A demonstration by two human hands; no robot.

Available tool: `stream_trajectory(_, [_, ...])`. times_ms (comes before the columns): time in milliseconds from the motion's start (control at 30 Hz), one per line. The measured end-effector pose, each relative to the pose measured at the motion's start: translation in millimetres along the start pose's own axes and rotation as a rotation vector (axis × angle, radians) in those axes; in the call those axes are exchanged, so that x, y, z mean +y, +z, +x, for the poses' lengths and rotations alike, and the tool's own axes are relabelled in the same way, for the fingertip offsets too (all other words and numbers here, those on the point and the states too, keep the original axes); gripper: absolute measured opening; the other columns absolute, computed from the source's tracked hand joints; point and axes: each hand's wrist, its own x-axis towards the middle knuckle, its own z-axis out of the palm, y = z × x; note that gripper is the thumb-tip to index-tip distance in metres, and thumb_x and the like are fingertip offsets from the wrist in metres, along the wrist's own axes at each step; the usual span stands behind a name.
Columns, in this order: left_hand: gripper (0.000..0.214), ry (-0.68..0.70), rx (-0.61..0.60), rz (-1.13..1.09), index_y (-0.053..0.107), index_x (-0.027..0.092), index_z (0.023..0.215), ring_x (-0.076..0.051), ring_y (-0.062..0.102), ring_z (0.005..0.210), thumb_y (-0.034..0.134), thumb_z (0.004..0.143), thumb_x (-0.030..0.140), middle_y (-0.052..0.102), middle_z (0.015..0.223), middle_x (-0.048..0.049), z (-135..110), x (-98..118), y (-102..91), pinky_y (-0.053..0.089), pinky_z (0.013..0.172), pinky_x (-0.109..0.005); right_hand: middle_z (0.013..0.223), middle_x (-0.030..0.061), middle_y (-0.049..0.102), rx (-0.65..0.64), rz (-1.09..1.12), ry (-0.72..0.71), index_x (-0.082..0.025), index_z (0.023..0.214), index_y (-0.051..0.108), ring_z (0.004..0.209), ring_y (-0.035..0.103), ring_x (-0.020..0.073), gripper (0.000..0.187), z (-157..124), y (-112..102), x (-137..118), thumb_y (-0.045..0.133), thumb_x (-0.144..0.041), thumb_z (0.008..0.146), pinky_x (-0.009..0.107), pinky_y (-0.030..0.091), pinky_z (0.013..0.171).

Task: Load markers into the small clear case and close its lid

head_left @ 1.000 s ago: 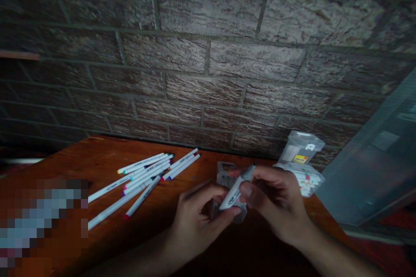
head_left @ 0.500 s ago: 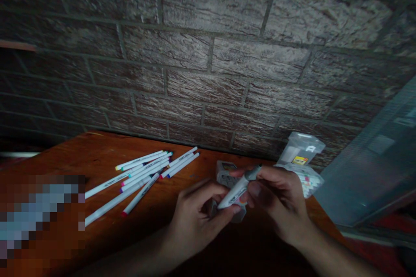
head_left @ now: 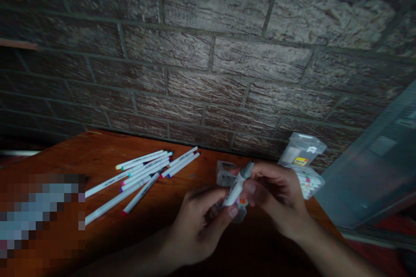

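Head camera's got us staring at a big, dark grey-brown wall of rough, brick-like blocks [head_left: 260,56] that fills most of the frame. Below it we've got the reddish-brown wooden worktop [head_left: 107,142], pretty dim toward the near side. Over on the right there's a large bluish-grey translucent plastic panel or bin [head_left: 364,181], leaning at a slant; we can't tell which it is.

Next size down, the person's bare left hand [head_left: 198,220] and bare right hand [head_left: 282,194] are close together over the worktop. Behind the right one we see a clear plastic case [head_left: 294,149] with a yellow label and a bunch of white markers in its lower part [head_left: 310,187]. A second clear plastic case [head_left: 224,175] sits under the hands, mostly covered. Left of that, a loose pile of slim white markers with coloured ends [head_left: 141,194] lies fanned out.

Smallest up is the white-barrelled marker with a grey tapered end [head_left: 234,190], tilted between the hands. Left fingers are pinching its lower end; right fingers curl around the grey end, though we can't tell if they're actually gripping.
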Motion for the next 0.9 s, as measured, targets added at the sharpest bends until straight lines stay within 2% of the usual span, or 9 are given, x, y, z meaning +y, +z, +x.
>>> stream_trajectory(100, [0.015, -0.01, -0.021, 0.0, 0.072, 0.017, 0.097, -0.011, 0.062, 0.062, 0.058, 0.101, 0.022, 0.069, 0.074, -0.0006, -0.9, 0.8, -0.3, 0.047, 0.058, -0.02, 0.06, -0.0032, 0.069, -0.011, -0.005, 0.001, -0.021, 0.08, 0.074, 0.051, 0.055, 0.008, 0.013, 0.7, 0.8, -0.8, 0.072, -0.014, 0.091, 0.018, 0.04, 0.047])
stream_trajectory(367, [0.022, -0.009, -0.033, -0.008, 0.069, 0.014, 0.088, -0.012, 0.062, 0.058, 0.055, 0.101, 0.024, 0.068, 0.069, -0.0025, -0.9, 3.7, 0.1, 0.046, 0.055, -0.02, 0.06, -0.0019, 0.069, -0.031, -0.014, -0.006, -0.02, 0.072, 0.064, 0.051, 0.061, 0.0091, 0.024, 2.7, 2.3, -1.5, 0.068, -0.016, 0.095, 0.019, 0.045, 0.05])
stream_trajectory(633, [0.026, -0.024, -0.073, -0.043, 0.071, 0.012, 0.089, -0.013, 0.062, 0.056, 0.053, 0.1, 0.027, 0.067, 0.066, -0.004, -1.1, 6.3, -1.1, 0.046, 0.053, -0.02, 0.06, -0.0022, 0.065, 0.012, -0.048, 0.013, -0.019, 0.077, 0.069, 0.051, 0.056, 0.0093, 0.018, 3.1, 2.2, 0.5, 0.072, -0.021, 0.094, 0.019, 0.044, 0.049])
stream_trajectory(900, [0.022, -0.024, -0.092, -0.024, 0.069, 0.015, 0.093, -0.013, 0.063, 0.057, 0.053, 0.101, 0.026, 0.067, 0.068, -0.0027, -3.1, 2.5, -1.3, 0.044, 0.053, -0.021, 0.057, -0.0011, 0.062, 0.0, 0.013, 0.054, -0.017, 0.068, 0.067, 0.049, 0.051, 0.0093, 0.037, 7.2, 2.2, -0.8, 0.067, -0.035, 0.1, 0.02, 0.04, 0.046])
